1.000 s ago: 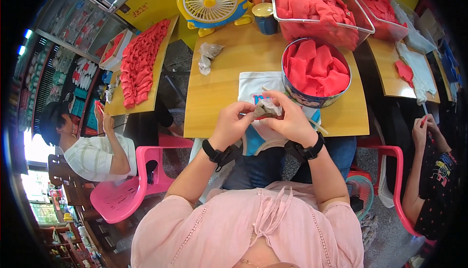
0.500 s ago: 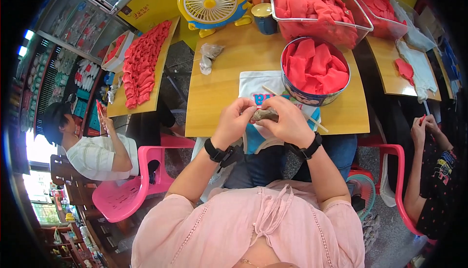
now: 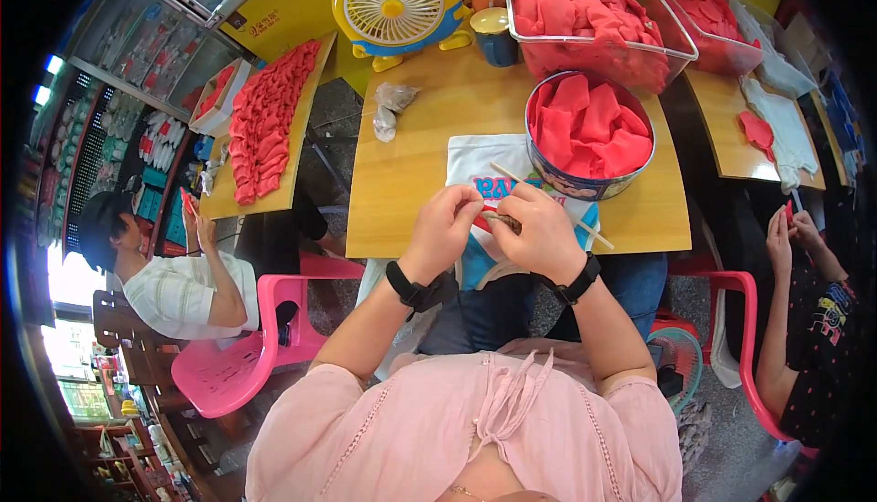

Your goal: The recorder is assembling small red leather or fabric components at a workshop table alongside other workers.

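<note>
Over the near edge of the table, my left hand [image 3: 443, 228] and my right hand [image 3: 545, 235] meet with their fingers pinched. Between them is a small grey-brown piece [image 3: 505, 221], soft-looking and partly hidden by the fingers; its kind is unclear. My right hand is curled around it, and my left fingertips are at its left end. Underneath lies a white cloth [image 3: 464, 157] with a colourful print, its near part hanging over the edge. A thin pale stick [image 3: 594, 232] rests across the cloth, partly hidden by my right hand.
A round tin [image 3: 585, 190] of red fabric pieces stands just beyond my right hand. Behind it are a clear bin [image 3: 681, 50] of red fabric, a dark mug [image 3: 498, 48] and a yellow fan [image 3: 393, 9]. A crumpled plastic bag [image 3: 388, 111] lies left. People work on both sides.
The grey-brown piece has turned between my fingers and less of it shows. My right hand has closed further over it, while my left fingertips have shifted slightly.
</note>
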Action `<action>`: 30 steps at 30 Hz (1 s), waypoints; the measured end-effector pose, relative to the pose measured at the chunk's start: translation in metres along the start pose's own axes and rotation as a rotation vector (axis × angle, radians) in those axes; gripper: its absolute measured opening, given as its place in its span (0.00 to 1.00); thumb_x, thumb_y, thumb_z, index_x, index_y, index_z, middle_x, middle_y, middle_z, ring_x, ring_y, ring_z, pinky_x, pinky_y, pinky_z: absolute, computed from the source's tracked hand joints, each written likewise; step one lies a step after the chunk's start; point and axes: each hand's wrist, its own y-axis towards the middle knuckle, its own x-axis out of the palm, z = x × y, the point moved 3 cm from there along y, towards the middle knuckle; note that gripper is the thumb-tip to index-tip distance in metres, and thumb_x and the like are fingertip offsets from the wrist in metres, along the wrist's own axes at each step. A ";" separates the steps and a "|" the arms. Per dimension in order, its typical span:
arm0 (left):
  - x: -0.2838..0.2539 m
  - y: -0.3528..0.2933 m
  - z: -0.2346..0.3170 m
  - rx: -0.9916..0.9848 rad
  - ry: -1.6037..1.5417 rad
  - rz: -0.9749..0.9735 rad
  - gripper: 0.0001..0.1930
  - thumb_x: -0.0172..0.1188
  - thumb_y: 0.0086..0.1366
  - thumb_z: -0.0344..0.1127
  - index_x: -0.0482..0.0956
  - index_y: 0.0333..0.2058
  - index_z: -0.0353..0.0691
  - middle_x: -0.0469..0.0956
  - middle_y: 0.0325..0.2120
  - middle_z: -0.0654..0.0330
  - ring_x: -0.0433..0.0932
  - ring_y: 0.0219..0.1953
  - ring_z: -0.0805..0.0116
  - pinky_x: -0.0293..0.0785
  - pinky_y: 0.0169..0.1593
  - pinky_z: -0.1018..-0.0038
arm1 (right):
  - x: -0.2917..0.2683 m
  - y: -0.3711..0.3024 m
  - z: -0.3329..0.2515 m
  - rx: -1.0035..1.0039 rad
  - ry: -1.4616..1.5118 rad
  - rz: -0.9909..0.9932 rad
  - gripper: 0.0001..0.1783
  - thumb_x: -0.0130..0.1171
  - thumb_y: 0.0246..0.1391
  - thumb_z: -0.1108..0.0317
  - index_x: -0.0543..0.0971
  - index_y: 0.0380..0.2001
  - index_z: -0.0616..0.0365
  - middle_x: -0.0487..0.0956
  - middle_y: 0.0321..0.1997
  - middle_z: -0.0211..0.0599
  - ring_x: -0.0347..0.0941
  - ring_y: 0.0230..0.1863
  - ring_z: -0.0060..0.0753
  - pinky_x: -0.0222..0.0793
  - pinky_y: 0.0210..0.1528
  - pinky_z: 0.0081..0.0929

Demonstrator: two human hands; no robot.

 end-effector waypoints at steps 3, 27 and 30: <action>0.005 -0.001 0.008 0.057 0.041 -0.009 0.06 0.59 0.65 0.29 0.77 0.37 0.33 0.79 0.31 0.50 0.79 0.33 0.59 0.74 0.38 0.68 | 0.004 -0.002 0.002 0.044 -0.037 -0.001 0.06 0.63 0.45 0.69 0.77 0.24 0.59 0.74 0.30 0.43 0.74 0.35 0.50 0.72 0.37 0.43; 0.011 0.008 -0.002 0.068 0.316 -0.054 0.09 0.65 0.59 0.37 0.83 0.30 0.37 0.80 0.27 0.50 0.79 0.33 0.51 0.76 0.37 0.61 | 0.007 0.001 0.029 0.403 0.291 -0.060 0.12 0.57 0.60 0.66 0.78 0.40 0.65 0.82 0.34 0.55 0.81 0.38 0.54 0.75 0.40 0.40; 0.015 0.009 0.005 0.011 0.354 -0.131 0.09 0.65 0.58 0.37 0.83 0.27 0.36 0.80 0.26 0.50 0.79 0.32 0.50 0.76 0.37 0.59 | 0.006 0.001 0.029 0.441 0.273 -0.088 0.13 0.57 0.61 0.65 0.79 0.40 0.65 0.82 0.33 0.56 0.80 0.37 0.55 0.75 0.39 0.40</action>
